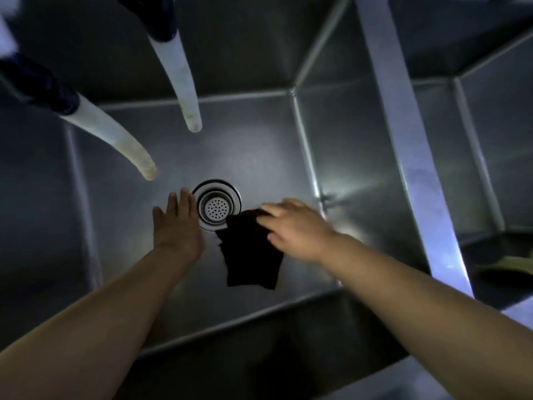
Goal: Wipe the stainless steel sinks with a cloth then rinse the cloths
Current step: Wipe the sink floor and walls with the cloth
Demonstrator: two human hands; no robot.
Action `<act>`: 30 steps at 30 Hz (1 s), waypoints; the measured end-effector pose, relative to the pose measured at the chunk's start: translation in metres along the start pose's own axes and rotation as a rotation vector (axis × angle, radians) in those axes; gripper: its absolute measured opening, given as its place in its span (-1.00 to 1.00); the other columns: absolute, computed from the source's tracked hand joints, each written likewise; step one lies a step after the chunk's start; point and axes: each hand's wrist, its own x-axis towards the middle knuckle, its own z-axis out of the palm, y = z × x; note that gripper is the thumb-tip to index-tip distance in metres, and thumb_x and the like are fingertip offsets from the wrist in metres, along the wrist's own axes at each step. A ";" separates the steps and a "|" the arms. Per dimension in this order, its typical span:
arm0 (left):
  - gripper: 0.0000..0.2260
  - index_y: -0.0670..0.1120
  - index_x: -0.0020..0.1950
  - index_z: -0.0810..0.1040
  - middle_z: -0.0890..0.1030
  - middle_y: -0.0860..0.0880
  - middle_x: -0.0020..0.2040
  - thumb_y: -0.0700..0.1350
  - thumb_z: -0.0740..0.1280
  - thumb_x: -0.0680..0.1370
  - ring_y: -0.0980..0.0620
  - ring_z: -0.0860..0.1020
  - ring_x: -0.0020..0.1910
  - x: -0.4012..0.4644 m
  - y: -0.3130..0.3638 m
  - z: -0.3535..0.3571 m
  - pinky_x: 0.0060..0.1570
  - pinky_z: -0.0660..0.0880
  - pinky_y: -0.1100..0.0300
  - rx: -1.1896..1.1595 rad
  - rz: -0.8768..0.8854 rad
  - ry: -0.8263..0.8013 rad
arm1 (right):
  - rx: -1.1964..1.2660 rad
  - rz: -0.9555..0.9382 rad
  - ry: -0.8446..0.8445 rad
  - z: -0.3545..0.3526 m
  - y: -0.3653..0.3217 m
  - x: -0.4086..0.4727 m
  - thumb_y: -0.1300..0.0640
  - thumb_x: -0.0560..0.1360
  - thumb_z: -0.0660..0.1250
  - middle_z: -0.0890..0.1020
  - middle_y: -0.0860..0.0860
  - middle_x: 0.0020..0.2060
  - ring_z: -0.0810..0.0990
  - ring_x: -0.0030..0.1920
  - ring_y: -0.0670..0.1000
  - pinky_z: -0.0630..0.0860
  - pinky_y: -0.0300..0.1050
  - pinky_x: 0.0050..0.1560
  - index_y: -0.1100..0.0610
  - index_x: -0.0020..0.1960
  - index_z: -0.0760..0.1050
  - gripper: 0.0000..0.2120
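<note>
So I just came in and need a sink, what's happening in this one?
A person is reaching into the steel sink. Their right hand holds a dark cloth beside the drain, while the left hand is flat and open on the other side. No water shows from the two spouts.

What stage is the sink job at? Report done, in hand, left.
Done: cannot tell; the sink floor shows no clear wiped area. In hand: the right hand holds the dark cloth beside the drain; the left hand is open, flat by the drain. Left: rinsing, since no water runs from either hose, and the neighbouring sink.
</note>
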 end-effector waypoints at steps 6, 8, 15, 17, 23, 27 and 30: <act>-0.54 -0.08 0.50 0.21 0.12 -0.09 0.53 -0.16 0.13 0.59 -0.08 0.09 0.50 -0.013 0.082 0.022 0.44 0.07 0.08 -0.295 0.435 0.214 | -0.363 -0.028 0.184 -0.109 0.077 -0.035 0.08 0.49 0.22 0.66 0.05 -0.03 0.59 0.01 0.14 0.27 -0.04 0.29 0.08 0.09 0.59 -0.75; -0.46 -0.06 0.55 -0.02 -0.06 -0.06 0.57 0.00 0.09 0.62 -0.05 -0.07 0.53 -0.010 0.105 0.041 0.47 -0.16 0.06 -0.109 0.520 0.145 | -0.440 -0.066 0.180 -0.129 0.099 -0.040 0.13 0.46 0.24 0.68 0.07 -0.12 0.60 -0.05 0.15 0.23 -0.02 0.35 0.10 0.01 0.63 -0.77; -0.12 -0.14 0.41 0.32 0.45 -0.18 0.36 0.18 0.54 0.21 -0.18 0.42 0.35 0.013 0.123 0.059 0.41 -0.07 -0.11 -0.108 0.506 0.357 | -0.273 -0.141 0.247 -0.133 0.128 -0.037 0.11 0.46 0.10 0.64 0.07 -0.31 0.57 -0.23 0.15 0.28 -0.09 0.33 0.19 -0.21 0.62 -0.67; -0.14 -0.11 0.42 0.26 0.41 -0.18 0.39 0.19 0.50 0.25 -0.19 0.38 0.37 0.030 0.133 0.046 0.41 -0.07 -0.15 -0.137 0.468 0.381 | -0.214 -0.173 0.286 -0.132 0.132 -0.037 0.16 0.46 0.15 0.62 0.07 -0.33 0.56 -0.26 0.16 0.28 -0.08 0.33 0.20 -0.23 0.61 -0.72; -0.21 -0.09 0.50 -0.28 -0.16 -0.09 0.55 0.37 -0.14 0.45 -0.11 -0.22 0.52 0.115 0.169 -0.012 0.35 -0.48 -0.16 -0.080 0.286 0.420 | -0.171 -0.227 0.345 -0.127 0.141 -0.033 0.23 0.46 0.22 0.59 0.08 -0.36 0.54 -0.29 0.16 0.32 -0.07 0.31 0.21 -0.26 0.58 -0.80; -0.27 -0.14 0.53 -0.22 -0.14 -0.10 0.56 0.28 -0.12 0.53 -0.06 -0.20 0.53 0.165 0.175 -0.054 0.39 -0.39 -0.07 -0.114 0.280 0.494 | -0.148 -0.236 0.389 -0.125 0.146 -0.033 0.21 0.48 0.17 0.56 0.08 -0.38 0.51 -0.31 0.14 0.30 -0.10 0.33 0.22 -0.30 0.55 -0.74; -0.43 -0.16 0.53 -0.17 -0.12 -0.08 0.56 0.08 -0.10 0.61 -0.02 -0.16 0.53 0.183 0.174 -0.071 0.42 -0.31 0.05 -0.159 0.278 0.520 | -0.139 -0.256 0.435 -0.124 0.149 -0.033 0.23 0.48 0.19 0.53 0.08 -0.41 0.47 -0.34 0.11 0.33 -0.09 0.32 0.22 -0.33 0.52 -0.75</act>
